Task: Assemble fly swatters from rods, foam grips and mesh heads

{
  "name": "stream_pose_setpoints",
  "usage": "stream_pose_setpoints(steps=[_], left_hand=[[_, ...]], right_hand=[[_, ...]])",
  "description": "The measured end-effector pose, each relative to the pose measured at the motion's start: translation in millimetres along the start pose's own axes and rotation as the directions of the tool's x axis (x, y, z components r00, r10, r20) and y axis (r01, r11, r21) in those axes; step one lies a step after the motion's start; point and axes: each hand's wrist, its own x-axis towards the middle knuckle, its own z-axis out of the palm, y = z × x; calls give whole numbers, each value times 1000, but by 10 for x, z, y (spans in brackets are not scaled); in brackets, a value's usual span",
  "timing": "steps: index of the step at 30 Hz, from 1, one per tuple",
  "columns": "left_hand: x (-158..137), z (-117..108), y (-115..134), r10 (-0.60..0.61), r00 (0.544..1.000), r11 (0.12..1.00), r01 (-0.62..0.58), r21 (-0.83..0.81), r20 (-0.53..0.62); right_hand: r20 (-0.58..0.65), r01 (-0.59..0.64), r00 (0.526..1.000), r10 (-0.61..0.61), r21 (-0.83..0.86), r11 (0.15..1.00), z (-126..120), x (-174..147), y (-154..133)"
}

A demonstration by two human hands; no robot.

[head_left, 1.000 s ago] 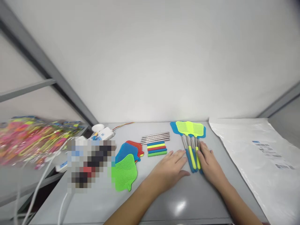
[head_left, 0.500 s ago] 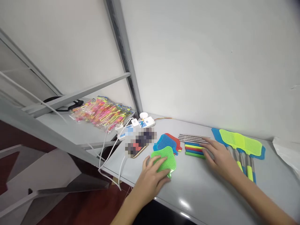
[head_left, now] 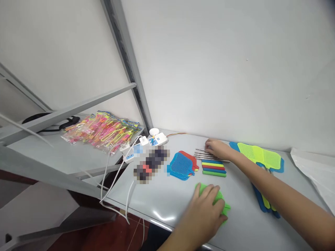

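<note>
My left hand (head_left: 205, 209) is closed over a green mesh fly swatter head (head_left: 225, 208) near the table's front, its neck pointing right. At the back, the curled fingers of my right hand (head_left: 217, 148) pinch one of several thin metal rods (head_left: 202, 157); the fingertips are partly hidden. Just in front of the rods lies a row of coloured handle tubes (head_left: 214, 168), blue, yellow, red and green. Left of them sits a pile of swatter heads, with a blue swatter head (head_left: 181, 166) over a red swatter head (head_left: 190, 157).
Assembled fly swatters (head_left: 270, 158) in yellow and blue lie under my right forearm. A blurred-out phone-like object (head_left: 153, 164) and a white power strip (head_left: 161, 139) with cables are at left. Bagged colourful items (head_left: 104, 130) rest on the side shelf. White sheeting (head_left: 311, 167) lies far right.
My left hand has drawn the green swatter head away from the pile, rightward and nearer the front edge. My right hand has moved from the tubes back to the rods. The view has shifted slightly.
</note>
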Motion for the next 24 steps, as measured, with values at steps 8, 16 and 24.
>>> stream_pose_setpoints(steps=[8, 16, 24], left_hand=[[80, 21, 3, -133, 990, 981, 127, -150, -35], [154, -37, 27, -211, 974, 965, 194, -180, -83], [123, -40, 6, -246, 956, 957, 212, -198, -161]], right_hand=[[-241, -113, 955, 176, 253, 961, -249, -139, -77], [-424, 265, 694, 582, 902, 341, -447, -1021, -728], [-276, 395, 604, 748, 918, 20, -155, -1316, -832]])
